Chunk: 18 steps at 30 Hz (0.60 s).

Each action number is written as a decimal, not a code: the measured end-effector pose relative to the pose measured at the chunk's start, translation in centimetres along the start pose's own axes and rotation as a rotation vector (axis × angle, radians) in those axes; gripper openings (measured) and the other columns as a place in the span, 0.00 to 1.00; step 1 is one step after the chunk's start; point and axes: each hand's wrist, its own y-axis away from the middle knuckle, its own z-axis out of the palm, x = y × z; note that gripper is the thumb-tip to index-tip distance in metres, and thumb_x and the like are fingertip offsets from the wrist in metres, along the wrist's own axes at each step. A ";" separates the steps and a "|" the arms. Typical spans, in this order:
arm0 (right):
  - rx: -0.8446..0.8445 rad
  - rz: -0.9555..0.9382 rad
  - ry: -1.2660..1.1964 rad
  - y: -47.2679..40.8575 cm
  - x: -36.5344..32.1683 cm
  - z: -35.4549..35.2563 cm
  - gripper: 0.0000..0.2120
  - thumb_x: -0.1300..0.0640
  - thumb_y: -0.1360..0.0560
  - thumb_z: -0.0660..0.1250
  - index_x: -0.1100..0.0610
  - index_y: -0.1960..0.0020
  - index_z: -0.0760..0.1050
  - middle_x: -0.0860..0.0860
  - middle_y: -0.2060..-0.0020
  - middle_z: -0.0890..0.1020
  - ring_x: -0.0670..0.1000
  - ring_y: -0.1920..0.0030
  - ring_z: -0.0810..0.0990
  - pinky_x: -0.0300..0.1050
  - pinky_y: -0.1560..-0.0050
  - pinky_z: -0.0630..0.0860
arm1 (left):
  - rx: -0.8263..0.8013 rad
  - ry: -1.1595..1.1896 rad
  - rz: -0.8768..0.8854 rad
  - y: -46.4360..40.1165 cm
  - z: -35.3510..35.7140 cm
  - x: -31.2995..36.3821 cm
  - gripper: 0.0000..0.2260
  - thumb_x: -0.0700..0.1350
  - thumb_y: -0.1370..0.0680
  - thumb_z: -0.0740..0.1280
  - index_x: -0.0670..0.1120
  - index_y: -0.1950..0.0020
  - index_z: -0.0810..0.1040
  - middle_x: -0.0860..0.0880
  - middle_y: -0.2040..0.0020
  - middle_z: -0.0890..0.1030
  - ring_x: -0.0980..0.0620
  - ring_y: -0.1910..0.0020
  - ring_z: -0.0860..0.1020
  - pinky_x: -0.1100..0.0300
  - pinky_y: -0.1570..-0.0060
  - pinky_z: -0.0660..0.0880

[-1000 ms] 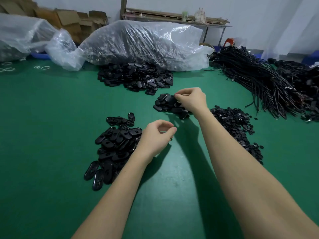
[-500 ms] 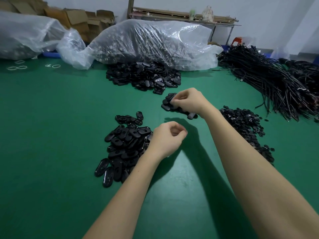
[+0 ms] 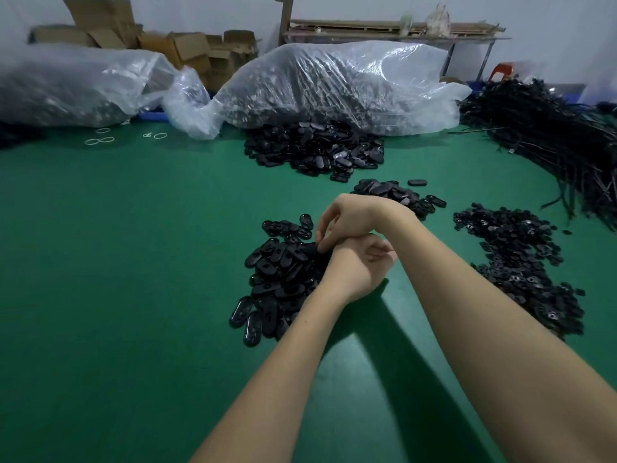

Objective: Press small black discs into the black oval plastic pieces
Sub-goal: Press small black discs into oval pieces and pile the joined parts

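A heap of black oval plastic pieces lies left of centre on the green table. My right hand crosses over my left and bends down onto the top of this heap, its fingertips pinched on one oval piece. Just under that wrist, my left hand is curled into a fist, and I cannot see whether anything is inside it. A smaller pile of oval pieces lies behind my hands. To the right spreads a pile of small black discs.
A larger heap of oval pieces spills from a clear plastic bag at the back. Another bag lies back left, with cardboard boxes behind. Bundled black cables fill the back right. Rubber bands lie far left.
My right hand left the small middle pile and swung left across my left hand onto the near heap. My left hand closed tighter. The camera view shifted.
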 end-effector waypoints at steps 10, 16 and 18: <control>0.474 0.119 -0.715 5.2 5.8 0.7 0.09 0.59 0.24 0.73 0.49 0.45 0.83 0.49 0.59 0.85 0.44 0.67 0.78 0.38 0.64 0.75 | 0.226 0.198 -0.038 -0.4 -0.1 -0.2 0.11 0.55 0.26 0.74 0.50 0.59 0.77 0.50 0.61 0.83 0.48 0.61 0.84 0.51 0.54 0.82; 0.410 0.120 -1.020 8.4 7.5 3.5 0.04 0.60 0.21 0.72 0.55 0.46 0.80 0.56 0.56 0.86 0.48 0.63 0.83 0.36 0.66 0.78 | 0.224 0.420 -0.084 -1.1 0.4 -0.4 0.05 0.46 0.22 0.72 0.51 0.50 0.78 0.48 0.52 0.85 0.52 0.62 0.85 0.47 0.49 0.83; 0.349 0.096 -1.055 8.8 7.6 3.6 0.04 0.59 0.20 0.71 0.58 0.46 0.80 0.58 0.53 0.88 0.51 0.59 0.86 0.36 0.64 0.79 | 0.224 0.407 -0.069 -1.0 0.5 -0.6 0.05 0.43 0.23 0.73 0.51 0.52 0.79 0.48 0.53 0.86 0.50 0.61 0.86 0.50 0.51 0.84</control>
